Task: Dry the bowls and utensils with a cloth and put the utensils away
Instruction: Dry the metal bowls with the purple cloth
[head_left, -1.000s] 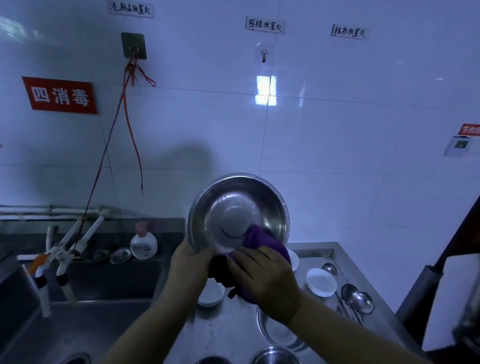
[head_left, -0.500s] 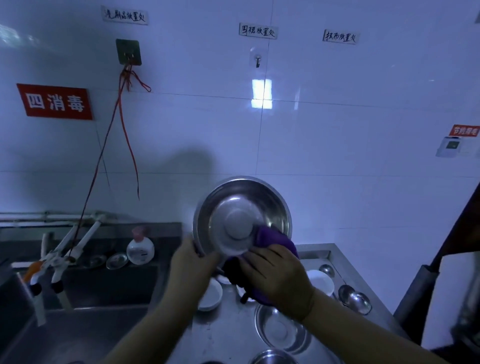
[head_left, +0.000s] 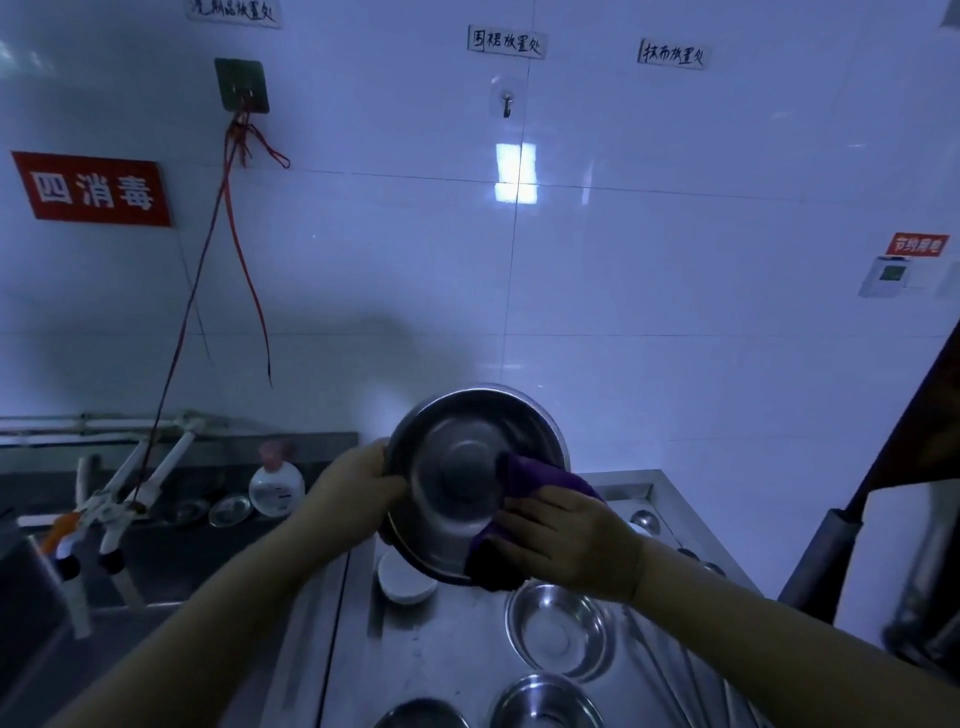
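A large round stainless-steel bowl (head_left: 467, 483) is held up in the air above the back part of the stainless-steel bench (head_left: 452, 649), tilted so its outer base faces the camera. The left hand (head_left: 358, 488) grips the bowl's left rim, its fingers curled round the edge. The right hand (head_left: 566, 545) clutches a purple cloth (head_left: 524, 483) and presses it against the lower right side of the bowl; the cloth bunches out above and below the fingers.

On the bench below the raised bowl sits a small white ceramic bowl (head_left: 405, 582), partly hidden by it. Just right of that, under the right wrist, stands an empty shiny steel bowl (head_left: 561, 629), and two more steel bowls (head_left: 545, 701) lie along the near edge of the bench, cut off by the frame. Thin metal utensil handles (head_left: 675, 670) lie toward the right edge, and a steel ladle (head_left: 643, 519) rests near the back right corner.

To the left of the bench is a dark sink (head_left: 104, 597), with white taps (head_left: 119, 509) over it and a round white soap bottle (head_left: 275, 486) on its back ledge. A red sign with white characters (head_left: 91, 189) hangs on the white tiled wall (head_left: 623, 260).
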